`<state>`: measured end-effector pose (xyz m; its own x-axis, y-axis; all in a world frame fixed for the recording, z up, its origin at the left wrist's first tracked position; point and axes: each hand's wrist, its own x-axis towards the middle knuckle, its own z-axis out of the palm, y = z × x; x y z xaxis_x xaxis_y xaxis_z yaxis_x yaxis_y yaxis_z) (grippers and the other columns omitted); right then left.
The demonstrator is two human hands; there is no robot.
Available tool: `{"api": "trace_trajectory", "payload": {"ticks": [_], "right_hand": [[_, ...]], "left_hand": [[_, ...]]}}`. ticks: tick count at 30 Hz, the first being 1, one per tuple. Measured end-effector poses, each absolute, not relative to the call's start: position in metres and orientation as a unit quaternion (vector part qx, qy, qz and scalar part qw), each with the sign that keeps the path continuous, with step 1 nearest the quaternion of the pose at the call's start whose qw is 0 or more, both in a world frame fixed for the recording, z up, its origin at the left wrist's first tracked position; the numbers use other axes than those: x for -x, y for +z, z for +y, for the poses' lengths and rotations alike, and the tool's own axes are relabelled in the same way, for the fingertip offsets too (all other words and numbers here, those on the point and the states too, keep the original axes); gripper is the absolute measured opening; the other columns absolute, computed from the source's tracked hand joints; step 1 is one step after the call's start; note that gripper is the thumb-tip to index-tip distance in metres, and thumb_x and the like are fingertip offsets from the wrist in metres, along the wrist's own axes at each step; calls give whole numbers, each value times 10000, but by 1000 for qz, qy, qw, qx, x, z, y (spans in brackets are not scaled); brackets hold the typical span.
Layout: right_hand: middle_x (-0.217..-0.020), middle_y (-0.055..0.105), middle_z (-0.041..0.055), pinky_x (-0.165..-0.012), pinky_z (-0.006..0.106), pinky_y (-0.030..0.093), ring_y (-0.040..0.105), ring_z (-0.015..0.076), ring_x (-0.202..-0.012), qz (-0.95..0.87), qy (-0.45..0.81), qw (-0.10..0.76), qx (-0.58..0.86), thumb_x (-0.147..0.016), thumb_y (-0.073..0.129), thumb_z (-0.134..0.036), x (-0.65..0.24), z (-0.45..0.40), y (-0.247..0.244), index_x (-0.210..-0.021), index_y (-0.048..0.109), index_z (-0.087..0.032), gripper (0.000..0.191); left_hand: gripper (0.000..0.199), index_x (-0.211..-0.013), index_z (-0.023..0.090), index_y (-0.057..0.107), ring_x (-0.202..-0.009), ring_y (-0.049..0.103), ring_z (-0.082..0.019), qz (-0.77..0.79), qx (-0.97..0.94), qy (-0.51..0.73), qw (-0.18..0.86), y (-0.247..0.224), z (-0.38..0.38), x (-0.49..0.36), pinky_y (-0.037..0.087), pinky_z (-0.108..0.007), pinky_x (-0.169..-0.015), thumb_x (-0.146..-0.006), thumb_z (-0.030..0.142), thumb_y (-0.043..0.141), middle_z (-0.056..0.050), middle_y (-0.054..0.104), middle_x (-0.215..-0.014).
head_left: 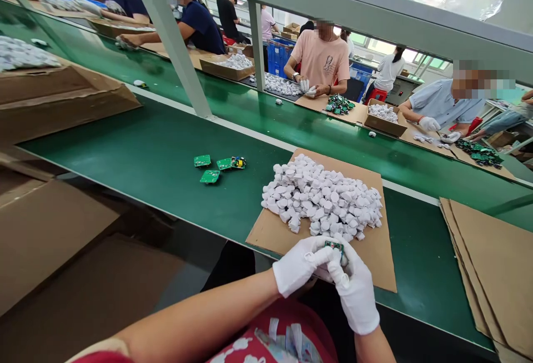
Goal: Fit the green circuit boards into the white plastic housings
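The green conveyor belt [158, 157] stretches beyond both hands. Just ahead of them lies a cardboard sheet [270, 232] carrying a heap of white plastic shells [322, 199]. Three loose green boards [219, 166] sit on the belt, well off to the left of the hands. The white-gloved left hand [297, 266] and right hand [353, 288] meet, fingers closed together around a small green circuit board [334, 246], mostly hidden between them.

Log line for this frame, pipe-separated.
left hand + right hand: together gripping small green board | white plastic pieces heaped on cardboard sheet | loose green boards on belt
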<state>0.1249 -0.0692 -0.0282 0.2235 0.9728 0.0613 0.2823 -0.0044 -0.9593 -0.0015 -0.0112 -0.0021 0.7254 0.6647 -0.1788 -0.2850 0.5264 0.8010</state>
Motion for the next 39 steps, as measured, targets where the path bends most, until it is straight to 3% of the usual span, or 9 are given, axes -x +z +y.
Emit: {"api": "trace_trajectory", "payload": {"ticks": [5, 10, 14, 19, 24, 29, 35, 39], "right_hand": [[-1045, 693, 79, -769, 255, 549, 664, 197, -889, -524, 322, 485, 622, -813, 603, -339, -128, -70, -28, -1248, 551, -180, 466], [-1207, 619, 93, -925, 373, 489, 568, 257, -1119, -545, 378, 516, 542, -838, 538, -446, -136, -67, -29, -1253, 540, -198, 484], [-1127, 667, 84, -850, 335, 532, 629, 240, -1020, -514, 368, 499, 593, -827, 571, -353, -135, -66, -31, -1171, 605, -206, 375], [-1068, 693, 72, -861, 338, 521, 648, 231, -970, -509, 356, 491, 611, -822, 568, -323, -133, -67, -35, -1096, 646, -203, 309], [-1163, 646, 101, -909, 385, 496, 593, 256, -1079, -513, 380, 523, 565, -862, 516, -401, -132, -67, -36, -1162, 610, -183, 383], [-1090, 685, 84, -836, 319, 538, 645, 230, -985, -502, 364, 501, 603, -841, 557, -395, -134, -67, -34, -1148, 623, -192, 374], [-1121, 671, 80, -852, 323, 532, 628, 222, -1026, -563, 322, 486, 585, -908, 417, -417, -136, -69, -29, -1244, 554, -189, 429], [-1067, 689, 76, -834, 321, 532, 640, 220, -988, -630, 236, 426, 605, -905, 417, -414, -136, -70, -29, -1309, 483, -199, 463]], "left_hand": [[352, -781, 137, 574, -656, 557, -131, 216, -434, 305, 820, 5, -12, 4, 468, -260, -663, -722, 480, 622, -30, 595, -697], [325, -846, 140, 595, -672, 566, -130, 248, -453, 276, 811, 0, -13, 6, 450, -202, -550, -760, 453, 583, -27, 575, -738], [401, -1058, 147, 587, -717, 597, -156, 253, -489, 268, 791, -12, -15, 6, 461, -213, -558, -770, 426, 592, -62, 637, -822], [359, -1050, 135, 610, -664, 592, -146, 283, -490, 265, 781, -17, -14, 3, 436, -194, -490, -753, 337, 610, -58, 655, -791], [319, -954, 133, 625, -631, 577, -123, 289, -464, 256, 797, -13, -10, 5, 463, -195, -510, -736, 366, 619, -21, 597, -702], [373, -820, 117, 619, -700, 612, -144, 210, -366, 211, 882, -10, -6, 12, 500, -235, -601, -711, 472, 649, -45, 584, -754], [389, -1054, 172, 591, -626, 622, -105, 209, -272, 196, 919, -8, -11, 15, 492, -203, -563, -721, 341, 700, -42, 613, -826], [358, -989, 163, 591, -605, 648, -120, 202, -199, 233, 930, -14, -23, 14, 495, -188, -521, -716, 366, 702, -37, 635, -794]]}}
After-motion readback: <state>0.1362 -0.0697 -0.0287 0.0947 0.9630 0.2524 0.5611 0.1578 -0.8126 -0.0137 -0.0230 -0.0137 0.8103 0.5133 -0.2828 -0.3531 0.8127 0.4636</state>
